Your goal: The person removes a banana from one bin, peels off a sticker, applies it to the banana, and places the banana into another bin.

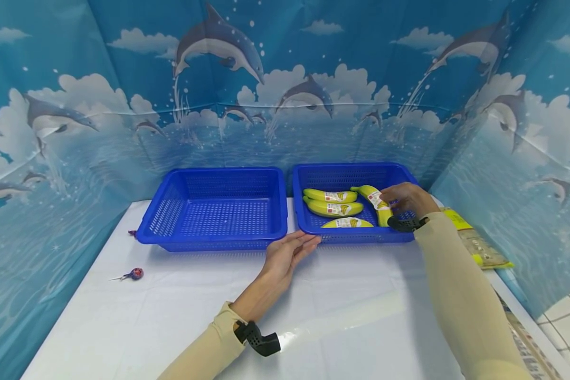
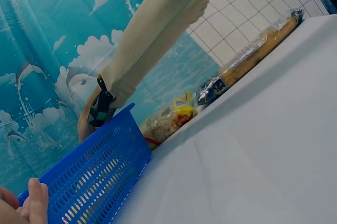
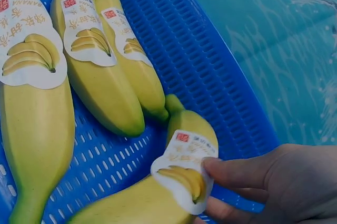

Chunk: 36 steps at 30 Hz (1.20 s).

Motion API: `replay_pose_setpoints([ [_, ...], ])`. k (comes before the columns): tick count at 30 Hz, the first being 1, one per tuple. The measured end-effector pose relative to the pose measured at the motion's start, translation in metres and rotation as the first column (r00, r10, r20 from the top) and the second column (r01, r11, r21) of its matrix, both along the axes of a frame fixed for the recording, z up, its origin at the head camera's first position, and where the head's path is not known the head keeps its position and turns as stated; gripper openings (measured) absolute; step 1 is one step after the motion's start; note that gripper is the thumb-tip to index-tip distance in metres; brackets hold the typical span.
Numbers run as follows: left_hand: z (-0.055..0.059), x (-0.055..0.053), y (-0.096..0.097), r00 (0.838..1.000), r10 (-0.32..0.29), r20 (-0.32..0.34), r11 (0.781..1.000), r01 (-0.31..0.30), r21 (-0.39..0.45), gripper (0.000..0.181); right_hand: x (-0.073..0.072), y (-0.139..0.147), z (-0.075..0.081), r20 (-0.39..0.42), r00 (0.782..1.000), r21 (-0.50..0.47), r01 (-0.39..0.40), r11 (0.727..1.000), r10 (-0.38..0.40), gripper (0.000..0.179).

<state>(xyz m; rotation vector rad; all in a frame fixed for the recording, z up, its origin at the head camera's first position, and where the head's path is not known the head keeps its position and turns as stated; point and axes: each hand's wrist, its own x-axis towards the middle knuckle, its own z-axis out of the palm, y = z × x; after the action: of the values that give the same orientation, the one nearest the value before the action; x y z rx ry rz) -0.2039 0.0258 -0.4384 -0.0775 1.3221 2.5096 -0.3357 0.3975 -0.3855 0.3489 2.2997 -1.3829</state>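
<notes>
In the head view, several yellow bananas with paper labels lie in the right blue basket [image 1: 361,238]. My right hand [image 1: 408,198] pinches the rightmost banana [image 1: 376,203], which lies crosswise to the others. The right wrist view shows the thumb [image 3: 231,171] on that banana's label, with fingers partly hidden behind it. Three other bananas [image 3: 100,71] lie beside it, apart from my fingers. My left hand [image 1: 287,253] touches the front left corner of the same basket, its fingers extended along the outside below the rim.
A second blue basket [image 1: 228,216] stands to the left with nothing in it. A wrapped lollipop [image 1: 135,273] lies on the white table [image 1: 195,316]. Yellow-topped bags [image 1: 480,243] lie along the right edge, and a dolphin-print curtain [image 1: 285,132] hangs behind.
</notes>
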Motion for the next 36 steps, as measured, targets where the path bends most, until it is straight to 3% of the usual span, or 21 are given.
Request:
replay_pose_setpoints([
  [5,0.000,0.001,0.000,1.000,0.007,0.004,1.000,-0.007,0.004,0.035,0.000,-0.001,0.000,0.002,1.000,0.015,0.026,1.000,-0.026,0.064],
  [11,0.001,0.002,0.000,1.000,0.004,0.001,1.000,-0.004,0.007,0.035,-0.003,0.000,0.001,-0.014,0.997,0.123,0.071,0.990,-0.070,0.066],
  [17,0.002,0.003,0.000,1.000,-0.004,0.000,1.000,0.004,0.004,0.036,-0.005,0.000,0.002,0.017,0.994,0.126,0.101,0.987,-0.104,0.074],
  [25,0.003,0.004,-0.001,1.000,-0.004,0.008,1.000,0.004,-0.007,0.036,-0.001,0.000,-0.001,-0.012,0.988,0.130,0.152,0.980,-0.151,0.072],
  [31,0.004,0.005,-0.002,1.000,-0.004,0.006,1.000,0.004,-0.007,0.038,0.001,0.000,0.000,-0.024,0.989,0.047,0.147,0.988,-0.146,0.067],
  [36,0.002,0.007,-0.001,0.999,-0.055,0.003,0.998,0.055,-0.043,0.041,0.007,-0.004,0.002,-0.070,0.983,-0.061,0.164,0.985,-0.168,0.067],
])
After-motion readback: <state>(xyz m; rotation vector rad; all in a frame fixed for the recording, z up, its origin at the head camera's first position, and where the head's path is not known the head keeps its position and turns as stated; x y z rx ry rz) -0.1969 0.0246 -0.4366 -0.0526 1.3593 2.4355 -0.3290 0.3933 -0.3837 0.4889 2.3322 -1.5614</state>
